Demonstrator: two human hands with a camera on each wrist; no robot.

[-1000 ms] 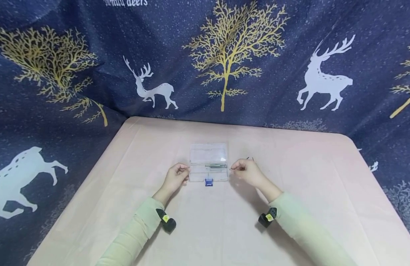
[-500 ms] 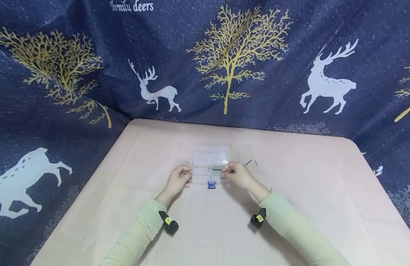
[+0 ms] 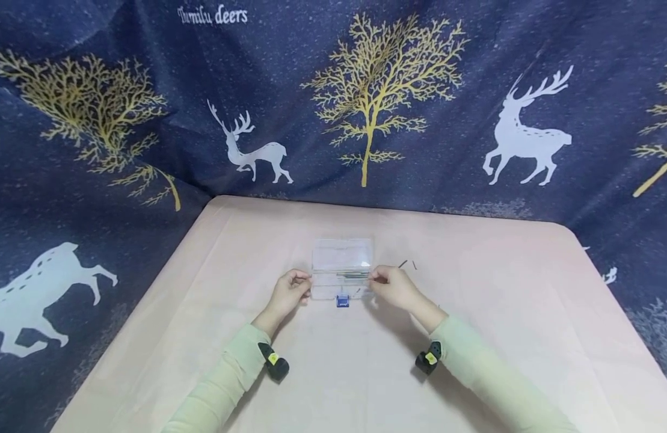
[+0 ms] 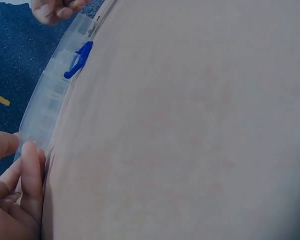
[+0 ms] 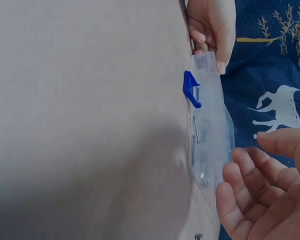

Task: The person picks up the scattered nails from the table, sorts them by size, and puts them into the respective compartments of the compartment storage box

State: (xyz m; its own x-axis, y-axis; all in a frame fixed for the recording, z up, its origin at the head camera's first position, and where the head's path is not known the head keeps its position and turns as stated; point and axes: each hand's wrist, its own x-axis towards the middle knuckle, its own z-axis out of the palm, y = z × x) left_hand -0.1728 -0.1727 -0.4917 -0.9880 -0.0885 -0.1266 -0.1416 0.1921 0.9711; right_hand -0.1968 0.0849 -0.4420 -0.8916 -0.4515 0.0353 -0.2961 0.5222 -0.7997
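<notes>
A clear plastic compartment box (image 3: 325, 293) stands on the table with its lid (image 3: 341, 252) raised at the back and a blue latch (image 3: 342, 301) hanging at the front. Thin dark-green rods (image 3: 352, 275) lie in its rear part, and a small dark piece (image 3: 358, 291) shows in the front right compartment. My left hand (image 3: 287, 293) pinches the box's left end between thumb and fingers. At the right end is my right hand (image 3: 395, 287); in the right wrist view its fingers (image 5: 235, 175) curl loosely, thumb apart, with nothing seen between them.
Two short dark pieces, one a thin stick (image 3: 403, 263) and one a smaller sliver (image 3: 414, 264), lie on the table beyond my right hand. A small metallic piece (image 5: 198, 237) sits near it in the right wrist view. A dark patterned cloth (image 3: 420, 192) hangs behind the table.
My right hand has gone from beside the box's right end to over it, then slightly back right. A small dark piece now shows in the front right compartment. The left hand keeps its hold.
</notes>
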